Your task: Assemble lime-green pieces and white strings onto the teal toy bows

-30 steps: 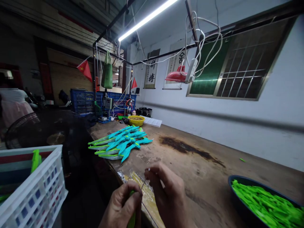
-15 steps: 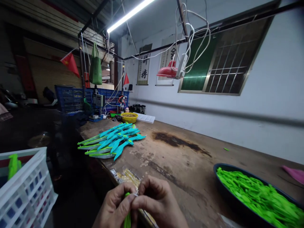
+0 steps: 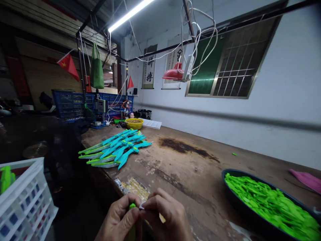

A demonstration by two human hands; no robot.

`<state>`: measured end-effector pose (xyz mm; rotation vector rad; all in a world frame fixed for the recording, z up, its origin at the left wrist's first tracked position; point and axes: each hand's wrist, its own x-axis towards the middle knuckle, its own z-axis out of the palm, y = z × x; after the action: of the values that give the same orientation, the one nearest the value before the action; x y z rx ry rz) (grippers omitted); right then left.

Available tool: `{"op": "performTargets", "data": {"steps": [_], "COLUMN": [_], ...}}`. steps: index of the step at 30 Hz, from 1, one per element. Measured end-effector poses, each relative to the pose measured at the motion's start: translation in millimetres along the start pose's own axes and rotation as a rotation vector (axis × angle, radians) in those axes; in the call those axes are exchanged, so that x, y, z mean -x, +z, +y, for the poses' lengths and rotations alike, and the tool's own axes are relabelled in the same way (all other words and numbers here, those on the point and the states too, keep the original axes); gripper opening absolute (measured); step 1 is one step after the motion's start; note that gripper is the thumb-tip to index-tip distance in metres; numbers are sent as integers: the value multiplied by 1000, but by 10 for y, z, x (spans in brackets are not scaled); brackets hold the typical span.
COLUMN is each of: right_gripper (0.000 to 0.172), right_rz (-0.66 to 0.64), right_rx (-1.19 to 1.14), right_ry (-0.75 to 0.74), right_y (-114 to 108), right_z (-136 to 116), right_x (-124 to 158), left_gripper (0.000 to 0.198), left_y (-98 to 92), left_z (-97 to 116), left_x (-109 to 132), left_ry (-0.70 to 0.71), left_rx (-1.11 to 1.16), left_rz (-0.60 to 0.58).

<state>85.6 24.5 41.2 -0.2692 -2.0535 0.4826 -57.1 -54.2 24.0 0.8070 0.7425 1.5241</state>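
Note:
At the near table edge my left hand (image 3: 120,219) is closed around a bright green plastic piece (image 3: 132,206), mostly hidden by the fingers. Close against it, my right hand (image 3: 168,214) pinches a small whitish piece (image 3: 141,207) at the green piece's upper end. What that small piece is cannot be made out. Just beyond the hands lies a clear plastic bag (image 3: 135,188) with yellowish contents. Farther left, several turquoise-and-green plastic items (image 3: 125,147) with pointed ends lie in an overlapping pile.
A dark oval tub (image 3: 227,190) heaped with green parts (image 3: 271,204) stands at the right. At lower left is a white crate (image 3: 27,197). A yellow bowl (image 3: 134,125) sits at the table's far end. Overhead hangs a red lamp (image 3: 173,73).
My right fingers have closed in over the small whitish piece, with the hand turned slightly. My left hand keeps its hold on the green piece. The view has shifted a little to the right.

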Motion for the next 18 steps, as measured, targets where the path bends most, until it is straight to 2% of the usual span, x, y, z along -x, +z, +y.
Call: {"op": "performTargets", "data": {"steps": [3,7,10,15,18], "right_gripper": [22,15,13,18,21], "right_rz": [68,120,128,142,158], "right_rx": [224,454,539,608,689], "right_ry": [-61,-187,-232,-225,-223], "right_y": [76,181,212,210,263], "right_z": [-37,-94,-118,-124,-118], "right_x": [37,83,92,56,51], "left_gripper": [31,31,32,39,44], "left_y": [12,12,-18,-84,-106], "left_z": [-18,-77,-115,-135,-131], "left_x": [-9,-32,-37,-53,-82], "left_ry": [0,40,28,43,65], "left_rx": [-7,-2,3,-138,-211], "left_rz": [9,98,127,124,183]}}
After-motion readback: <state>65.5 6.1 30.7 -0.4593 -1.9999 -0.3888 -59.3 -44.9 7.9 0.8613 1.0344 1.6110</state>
